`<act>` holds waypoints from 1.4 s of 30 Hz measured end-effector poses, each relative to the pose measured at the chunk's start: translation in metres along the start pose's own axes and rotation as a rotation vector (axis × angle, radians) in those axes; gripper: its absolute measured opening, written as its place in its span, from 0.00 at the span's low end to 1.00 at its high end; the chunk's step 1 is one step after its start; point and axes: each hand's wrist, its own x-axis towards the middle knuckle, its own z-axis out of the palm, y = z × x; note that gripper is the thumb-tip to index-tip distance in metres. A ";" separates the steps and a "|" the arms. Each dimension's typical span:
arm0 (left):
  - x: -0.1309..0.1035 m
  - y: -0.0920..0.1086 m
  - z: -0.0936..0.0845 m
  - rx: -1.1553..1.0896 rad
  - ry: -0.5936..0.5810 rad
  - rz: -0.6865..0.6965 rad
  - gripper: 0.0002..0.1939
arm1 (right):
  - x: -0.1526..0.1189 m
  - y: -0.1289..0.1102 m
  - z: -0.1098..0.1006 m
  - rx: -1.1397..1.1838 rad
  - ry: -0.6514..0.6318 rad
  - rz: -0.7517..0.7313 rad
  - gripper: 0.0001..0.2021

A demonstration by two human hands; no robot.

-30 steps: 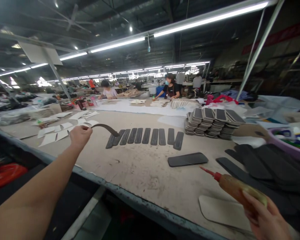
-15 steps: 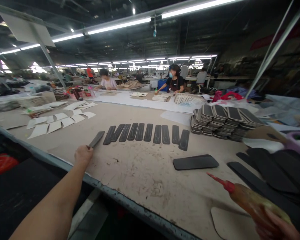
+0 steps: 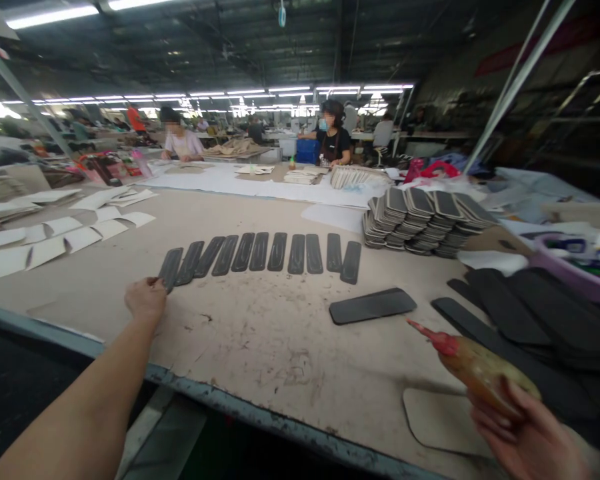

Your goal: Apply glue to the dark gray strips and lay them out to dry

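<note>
My left hand (image 3: 147, 298) pinches the near end of a dark rounded strip (image 3: 171, 267), which lies at the left end of a curved row. Several similar black strips (image 3: 243, 252) make up that row, with thin shiny outlines on their faces. In my right hand (image 3: 525, 427) is a glue bottle (image 3: 480, 370), yellowish and see-through, its red nozzle pointing left. Left of the nozzle a larger black panel (image 3: 373, 307) lies flat on the table. Below the bottle, a beige rounded panel (image 3: 443, 420) is partly covered by my right hand.
Stacks of dark-topped panels (image 3: 425, 217) stand at the back right. Loose black pieces (image 3: 525, 313) and a purple basin (image 3: 555, 270) are on the right. Cream pieces (image 3: 75, 240) spread at the left. Two people sit across the table (image 3: 260, 333).
My left hand has brought its dark strip down from a raised tilt to the table at the row's left end. The bottle has shifted slightly, and the camera view has moved.
</note>
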 end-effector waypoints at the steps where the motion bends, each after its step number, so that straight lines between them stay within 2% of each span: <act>1: -0.007 0.009 0.001 -0.031 0.055 0.011 0.20 | -0.003 -0.002 0.005 0.018 -0.005 0.013 0.13; 3: -0.029 0.036 0.005 -0.135 0.119 0.079 0.21 | -0.006 -0.004 0.014 0.046 -0.017 0.024 0.15; 5: -0.064 0.072 0.009 -0.297 0.057 0.244 0.19 | -0.008 -0.004 0.017 0.062 -0.044 0.012 0.15; 6: -0.086 0.093 0.009 -0.382 -0.035 0.356 0.18 | -0.009 -0.004 0.018 0.066 -0.055 0.004 0.15; 8: -0.136 0.137 0.008 -0.521 -0.289 0.652 0.18 | -0.009 -0.005 0.017 0.073 -0.068 -0.005 0.16; 10: -0.188 0.177 0.006 -0.597 -0.460 0.960 0.18 | -0.010 -0.006 0.015 0.085 -0.070 -0.009 0.16; 13: -0.247 0.223 0.005 -0.556 -0.536 1.247 0.17 | -0.012 -0.012 0.013 0.117 -0.049 -0.012 0.17; 15: -0.270 0.243 0.007 -0.466 -0.540 1.331 0.15 | -0.014 -0.018 0.011 0.134 -0.019 -0.022 0.18; 17: -0.280 0.254 0.009 -0.371 -0.535 1.368 0.14 | -0.016 -0.024 0.008 0.152 0.003 -0.035 0.18; 22: -0.279 0.267 0.015 -0.241 -0.563 1.415 0.14 | -0.017 -0.041 -0.004 0.217 0.023 -0.059 0.19; 26: -0.278 0.274 0.007 -0.119 -0.584 1.368 0.13 | -0.020 -0.054 -0.009 0.268 0.031 -0.073 0.20; 29: -0.282 0.279 -0.004 -0.064 -0.538 1.318 0.14 | -0.021 -0.061 -0.011 0.280 0.018 -0.089 0.20; 32: -0.291 0.278 -0.018 -0.095 -0.425 1.288 0.14 | -0.022 -0.065 -0.014 0.291 0.013 -0.101 0.21; 34: -0.301 0.270 -0.026 -0.148 -0.338 1.301 0.14 | -0.022 -0.065 -0.016 0.283 0.009 -0.108 0.21; 36: -0.314 0.256 -0.031 -0.206 -0.301 1.354 0.14 | -0.022 -0.063 -0.017 0.261 0.005 -0.116 0.21; 40: -0.342 0.222 -0.030 -0.324 -0.368 1.488 0.14 | -0.023 -0.052 -0.014 0.148 0.009 -0.149 0.20; 42: -0.351 0.207 -0.027 -0.376 -0.392 1.490 0.15 | -0.026 -0.043 -0.009 0.052 -0.002 -0.176 0.19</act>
